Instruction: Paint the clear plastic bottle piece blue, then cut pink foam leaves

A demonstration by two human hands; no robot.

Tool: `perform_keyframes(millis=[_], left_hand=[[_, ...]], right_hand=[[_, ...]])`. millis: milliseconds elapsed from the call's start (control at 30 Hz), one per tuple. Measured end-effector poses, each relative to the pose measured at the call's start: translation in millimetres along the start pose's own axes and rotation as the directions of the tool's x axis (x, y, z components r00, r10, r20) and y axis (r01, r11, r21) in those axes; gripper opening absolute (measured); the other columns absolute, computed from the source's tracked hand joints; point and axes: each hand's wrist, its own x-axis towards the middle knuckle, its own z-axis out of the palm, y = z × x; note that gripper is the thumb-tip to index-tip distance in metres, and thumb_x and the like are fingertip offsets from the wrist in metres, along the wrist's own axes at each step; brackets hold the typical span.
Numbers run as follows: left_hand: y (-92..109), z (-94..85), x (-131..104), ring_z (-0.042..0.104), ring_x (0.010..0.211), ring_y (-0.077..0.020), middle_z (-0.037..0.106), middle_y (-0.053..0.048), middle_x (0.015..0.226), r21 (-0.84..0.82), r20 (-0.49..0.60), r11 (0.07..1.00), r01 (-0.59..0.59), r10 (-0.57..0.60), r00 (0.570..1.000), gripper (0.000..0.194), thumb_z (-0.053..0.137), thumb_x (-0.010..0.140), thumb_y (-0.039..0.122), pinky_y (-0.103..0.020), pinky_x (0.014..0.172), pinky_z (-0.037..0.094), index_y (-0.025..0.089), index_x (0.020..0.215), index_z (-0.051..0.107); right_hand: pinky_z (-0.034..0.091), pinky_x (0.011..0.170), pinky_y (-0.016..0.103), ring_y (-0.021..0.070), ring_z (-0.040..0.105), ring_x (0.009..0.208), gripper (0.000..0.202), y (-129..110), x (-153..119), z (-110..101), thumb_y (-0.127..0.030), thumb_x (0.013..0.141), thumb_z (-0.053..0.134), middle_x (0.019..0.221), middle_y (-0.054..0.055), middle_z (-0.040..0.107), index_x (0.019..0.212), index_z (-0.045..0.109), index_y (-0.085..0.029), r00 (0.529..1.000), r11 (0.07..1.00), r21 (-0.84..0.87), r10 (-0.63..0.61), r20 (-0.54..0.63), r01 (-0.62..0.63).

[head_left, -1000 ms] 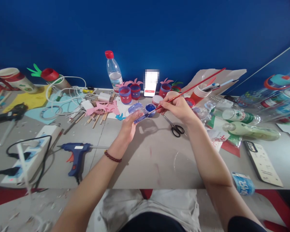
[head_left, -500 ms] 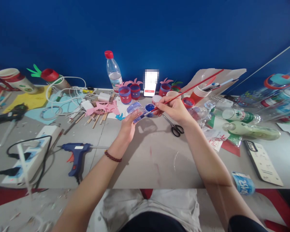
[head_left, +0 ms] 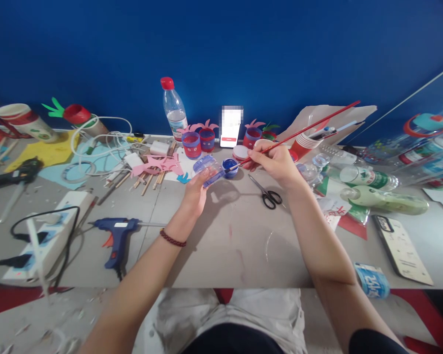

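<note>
Glue gun left on table, scissors right of centre, bottle behind.

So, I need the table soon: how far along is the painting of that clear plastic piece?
Partly done. The plastic piece in the left hand already shows blue on much of it, with clear patches left. Finished-looking red and blue cups stand behind. In hand: the right hand holds the brush with its tip at the blue paint pot. Left: the clear patches.
</note>
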Motion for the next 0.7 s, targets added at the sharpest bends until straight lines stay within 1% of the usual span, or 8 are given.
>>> perform_keyframes(millis=[100, 167, 267, 333, 433, 533, 700], left_hand=[[-0.6, -0.9, 1.1, 0.062, 0.125, -0.0298, 0.076, -0.007, 0.11, 0.021, 0.001, 1.0, -0.004, 0.004, 1.0, 0.045, 0.088, 0.059, 0.05, -0.045, 0.11, 0.037, 0.022, 0.091, 0.074], [-1.3, -1.3, 1.6, 0.062, 0.124, -0.0301, 0.076, -0.008, 0.111, 0.032, 0.004, 0.999, -0.008, 0.008, 1.0, 0.044, 0.088, 0.06, 0.048, -0.045, 0.109, 0.037, 0.021, 0.091, 0.074], [-2.1, -1.1, 2.2, 0.063, 0.123, -0.0299, 0.076, -0.009, 0.111, 0.027, 0.003, 1.0, -0.011, 0.011, 1.0, 0.042, 0.087, 0.061, 0.047, -0.045, 0.108, 0.039, 0.021, 0.091, 0.074], [-2.2, -0.7, 2.4, 0.064, 0.121, -0.0295, 0.076, -0.009, 0.11, 0.015, -0.003, 1.0, -0.009, 0.009, 1.0, 0.041, 0.087, 0.06, 0.047, -0.044, 0.107, 0.04, 0.021, 0.09, 0.075], [-2.0, 0.1, 2.0, 0.065, 0.119, -0.0287, 0.076, -0.008, 0.109, 0.005, -0.012, 1.0, -0.002, 0.002, 1.0, 0.04, 0.088, 0.059, 0.046, -0.044, 0.107, 0.041, 0.022, 0.088, 0.075], [-1.9, -0.1, 1.4, 0.065, 0.12, -0.0289, 0.076, -0.008, 0.109, 0.005, -0.005, 1.0, -0.002, 0.002, 1.0, 0.041, 0.088, 0.059, 0.047, -0.043, 0.108, 0.041, 0.021, 0.088, 0.075], [-2.3, -1.3, 1.2, 0.061, 0.127, -0.0315, 0.075, -0.009, 0.114, 0.008, 0.017, 1.0, -0.016, 0.016, 1.0, 0.042, 0.085, 0.062, 0.049, -0.045, 0.109, 0.038, 0.021, 0.092, 0.074]], right_hand=[[0.062, 0.062, 0.034, 0.0178, 0.071, 0.063, 0.035, 4.3, 0.3, 1.8, -0.048, 0.081, 0.076, 0.068, 0.006, 0.07, 0.067, 0.066, -0.017, 1.0, 1.0, 0.026, -0.002, -0.014, 0.002], [0.062, 0.064, 0.033, 0.0174, 0.071, 0.063, 0.034, 8.0, 0.2, 5.8, -0.048, 0.081, 0.075, 0.069, 0.006, 0.072, 0.071, 0.067, -0.017, 1.0, 0.999, 0.039, 0.009, 0.013, -0.009], [0.063, 0.067, 0.034, 0.0177, 0.072, 0.066, 0.036, 11.0, -0.3, 12.9, -0.052, 0.079, 0.075, 0.069, 0.006, 0.074, 0.075, 0.067, -0.017, 0.996, 0.998, 0.052, 0.04, 0.082, -0.045], [0.063, 0.068, 0.034, 0.018, 0.072, 0.066, 0.038, 10.3, -0.4, 15.6, -0.055, 0.078, 0.075, 0.069, 0.005, 0.073, 0.075, 0.066, -0.018, 0.994, 0.998, 0.044, 0.049, 0.095, -0.054], [0.063, 0.067, 0.034, 0.0172, 0.071, 0.063, 0.039, 7.1, -0.1, 14.3, -0.055, 0.079, 0.075, 0.067, 0.004, 0.072, 0.071, 0.065, -0.019, 0.997, 1.0, 0.015, 0.021, 0.068, -0.022], [0.062, 0.065, 0.032, 0.0159, 0.07, 0.062, 0.039, 3.8, 0.4, 8.7, -0.054, 0.08, 0.075, 0.068, 0.005, 0.071, 0.068, 0.066, -0.018, 0.999, 1.0, -0.021, -0.013, 0.03, 0.014], [0.062, 0.063, 0.031, 0.0168, 0.071, 0.064, 0.04, -0.6, 0.6, 0.4, -0.054, 0.077, 0.078, 0.067, 0.005, 0.07, 0.064, 0.064, -0.019, 1.0, 1.0, -0.03, 0.008, -0.01, -0.009]])
